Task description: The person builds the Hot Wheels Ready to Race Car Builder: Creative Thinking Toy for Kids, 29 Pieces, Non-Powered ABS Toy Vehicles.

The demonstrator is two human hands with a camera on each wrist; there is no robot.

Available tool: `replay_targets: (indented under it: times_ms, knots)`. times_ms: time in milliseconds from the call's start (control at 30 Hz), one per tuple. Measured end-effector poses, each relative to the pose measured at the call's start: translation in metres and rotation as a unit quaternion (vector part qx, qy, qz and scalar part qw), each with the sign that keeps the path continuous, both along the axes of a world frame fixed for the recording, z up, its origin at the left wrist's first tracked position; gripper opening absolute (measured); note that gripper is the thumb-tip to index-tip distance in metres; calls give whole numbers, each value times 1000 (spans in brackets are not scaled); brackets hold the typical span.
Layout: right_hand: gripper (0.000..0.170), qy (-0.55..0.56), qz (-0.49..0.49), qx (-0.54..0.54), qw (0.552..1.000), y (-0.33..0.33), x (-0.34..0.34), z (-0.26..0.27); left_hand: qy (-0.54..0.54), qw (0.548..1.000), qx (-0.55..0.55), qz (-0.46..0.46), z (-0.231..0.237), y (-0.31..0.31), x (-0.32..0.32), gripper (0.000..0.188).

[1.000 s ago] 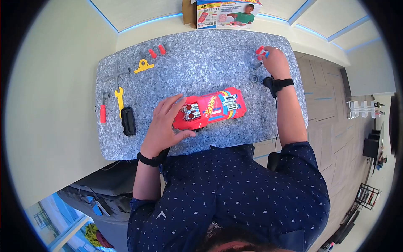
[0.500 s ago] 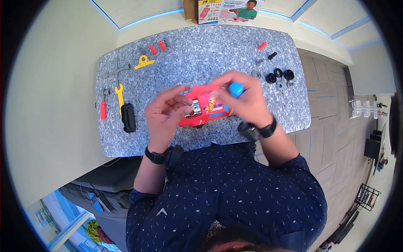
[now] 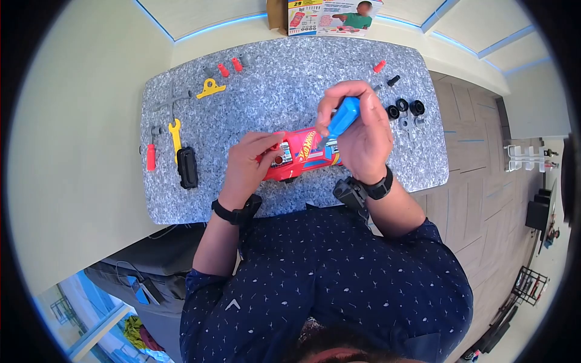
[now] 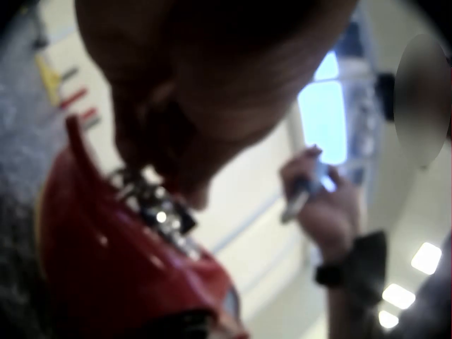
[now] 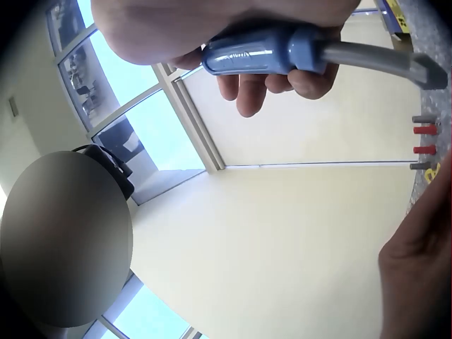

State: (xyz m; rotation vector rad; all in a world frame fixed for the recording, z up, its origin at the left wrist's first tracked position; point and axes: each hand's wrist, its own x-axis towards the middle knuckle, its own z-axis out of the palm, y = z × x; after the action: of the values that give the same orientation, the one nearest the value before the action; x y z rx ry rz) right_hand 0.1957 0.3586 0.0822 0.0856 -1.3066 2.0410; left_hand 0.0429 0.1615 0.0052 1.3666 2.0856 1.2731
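Screwdriver [image 3: 345,117] gripped by right hand [image 3: 367,140].
Right wrist view shows shaft [image 5: 371,58] clearest; left hand [image 3: 243,166] at toy car's [image 3: 295,145] nine o'clock, grip unclear.

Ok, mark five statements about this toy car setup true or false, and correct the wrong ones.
1. The right hand holds a tool with a blue handle. True.
2. The left hand reaches for the black wheels. False: its fingers are at the silver engine part of the red car.
3. The yellow wrench lies to the left of the car. True.
4. The black wheels lie beside the wrench. False: they are on the right side of the table.
5. The printed box stands beyond the table's far edge. True.
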Motion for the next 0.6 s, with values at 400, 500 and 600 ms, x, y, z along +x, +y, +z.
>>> replay_targets:
  times_ms: [400,500,600]
  knots:
    - [35,-71,114,26,991,-34,-55,-48,-93,985,103,104,-18,0,6,25]
    - [34,-81,86,112,987,-36,-51,-38,-164,979,88,88,-14,-4,1,12]
    - [29,-105,130,158,973,-26,-45,-20,-159,983,89,34,-21,-9,-6,13]
